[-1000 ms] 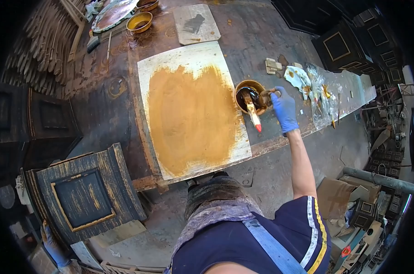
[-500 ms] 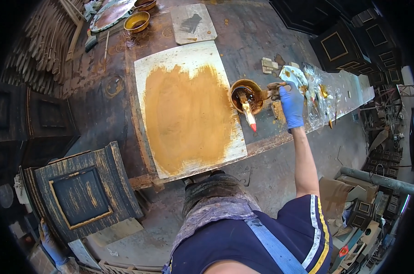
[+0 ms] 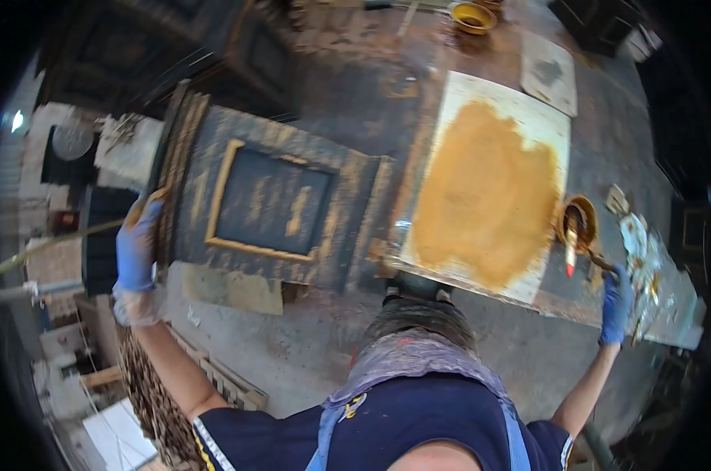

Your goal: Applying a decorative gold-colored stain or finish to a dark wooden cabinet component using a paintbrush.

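My left hand [image 3: 138, 239], in a blue glove, grips the left edge of a distressed black wooden panel [image 3: 273, 216] with gold-edged moulding. The panel sits at the left of a white board [image 3: 481, 196] coated in ochre paint. At that board's right stands a brown pot [image 3: 569, 213] with a red-tipped brush [image 3: 570, 255] in it. My gloved right hand [image 3: 614, 302] is closed at a dark brown handle-like thing beside the pot; I cannot make out what it is. The picture is somewhat blurred.
Dark cabinets [image 3: 253, 55] stand behind the panel. On the worktable [image 3: 348, 94] lie a yellow bowl [image 3: 472, 17], a pale slab [image 3: 548, 71] and crumpled plastic [image 3: 650, 275] at the right. Stacked wood pieces [image 3: 147, 392] are at lower left, above a concrete floor [image 3: 308, 345].
My view has swung left, so the panel and board appear farther right. My left hand has come up along the panel's edge into fuller view. My right hand remains closed near the pot.
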Available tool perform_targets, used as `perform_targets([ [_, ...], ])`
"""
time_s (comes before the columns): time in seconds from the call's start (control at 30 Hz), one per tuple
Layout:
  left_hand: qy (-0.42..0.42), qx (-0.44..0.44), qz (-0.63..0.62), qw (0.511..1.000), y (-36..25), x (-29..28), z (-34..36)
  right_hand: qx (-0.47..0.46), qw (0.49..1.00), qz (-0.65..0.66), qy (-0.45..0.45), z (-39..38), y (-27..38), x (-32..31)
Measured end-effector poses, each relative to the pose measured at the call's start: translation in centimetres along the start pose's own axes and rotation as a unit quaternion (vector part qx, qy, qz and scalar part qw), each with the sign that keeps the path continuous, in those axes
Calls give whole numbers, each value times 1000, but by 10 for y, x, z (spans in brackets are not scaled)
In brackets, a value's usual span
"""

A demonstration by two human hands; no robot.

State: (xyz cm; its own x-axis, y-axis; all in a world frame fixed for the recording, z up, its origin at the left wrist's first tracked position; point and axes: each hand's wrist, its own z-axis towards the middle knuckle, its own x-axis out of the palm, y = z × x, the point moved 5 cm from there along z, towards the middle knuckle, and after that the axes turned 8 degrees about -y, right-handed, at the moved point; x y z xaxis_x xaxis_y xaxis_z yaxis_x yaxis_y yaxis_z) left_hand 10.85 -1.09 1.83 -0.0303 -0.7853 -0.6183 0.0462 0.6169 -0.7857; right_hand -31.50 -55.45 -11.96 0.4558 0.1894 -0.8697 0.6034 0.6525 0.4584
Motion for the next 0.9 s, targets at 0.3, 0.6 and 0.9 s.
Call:
perform_targets([
  [0.3, -9, -45, -34, 998, 7, -24, 4, 197, 752, 627, 58, 3, 247, 101],
  [0.6, 30, -64, -106, 992, 29, -25, 22, 224, 548, 797, 120, -17, 328, 190],
  [0.9, 21, -11, -49, 998, 40, -22, 24, 218, 552, 794, 134, -16, 338, 198],
])
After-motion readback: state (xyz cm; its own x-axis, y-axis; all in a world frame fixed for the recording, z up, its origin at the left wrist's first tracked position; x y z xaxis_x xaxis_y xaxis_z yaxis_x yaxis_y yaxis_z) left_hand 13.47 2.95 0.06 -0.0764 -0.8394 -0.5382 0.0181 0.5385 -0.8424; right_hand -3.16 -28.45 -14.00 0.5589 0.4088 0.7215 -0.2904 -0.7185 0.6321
